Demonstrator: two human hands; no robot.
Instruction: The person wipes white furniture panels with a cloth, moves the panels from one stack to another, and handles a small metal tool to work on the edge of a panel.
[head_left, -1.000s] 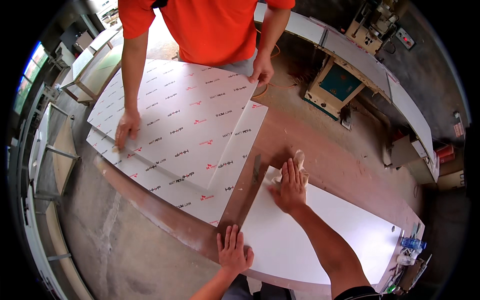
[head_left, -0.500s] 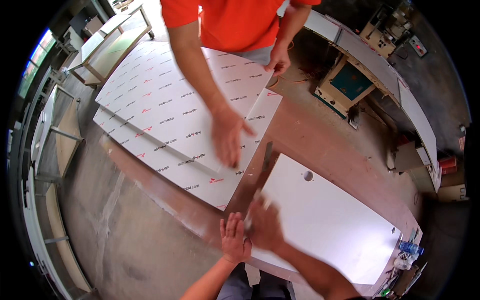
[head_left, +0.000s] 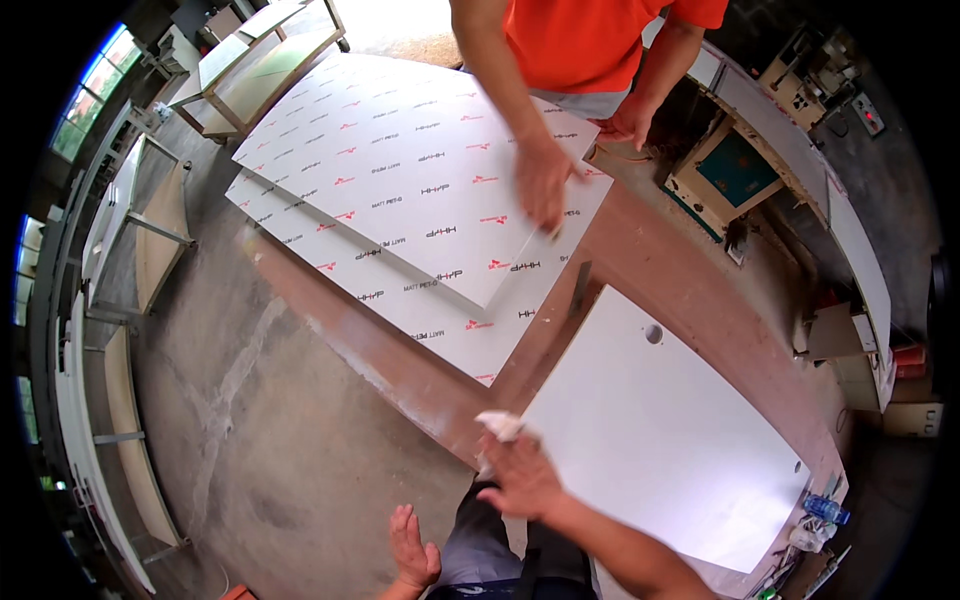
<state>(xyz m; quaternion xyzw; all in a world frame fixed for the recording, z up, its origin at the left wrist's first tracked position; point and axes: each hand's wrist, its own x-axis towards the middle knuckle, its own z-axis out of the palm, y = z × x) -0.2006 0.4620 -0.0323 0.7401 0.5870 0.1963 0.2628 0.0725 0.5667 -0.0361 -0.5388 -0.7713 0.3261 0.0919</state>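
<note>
A white panel (head_left: pixel 665 430) with round holes lies on the reddish-brown bench, in front of me to the right. By its near left edge my right hand (head_left: pixel 527 478), slightly blurred, holds a crumpled white cloth (head_left: pixel 500 424) that sticks out past the fingers. Lower and further left, my left hand (head_left: pixel 412 548) is open over the floor beside my legs, holding nothing. Across the bench, a co-worker's blurred hand (head_left: pixel 545 185) hovers over two stacked printed white panels (head_left: pixel 400 180); whether it holds anything is unclear.
The co-worker in an orange shirt (head_left: pixel 575 45) stands at the far side. A dark flat strip (head_left: pixel 580 288) lies on the bench (head_left: pixel 680 260) between the panels. A blue-tinted bottle (head_left: pixel 826 509) and small tools sit at the right end. Frame racks (head_left: pixel 160 220) stand left.
My hands have drawn apart; the left has dropped toward my body, and the right has come off the panel's corner. The view has shifted left. The co-worker's hand has moved away from me.
</note>
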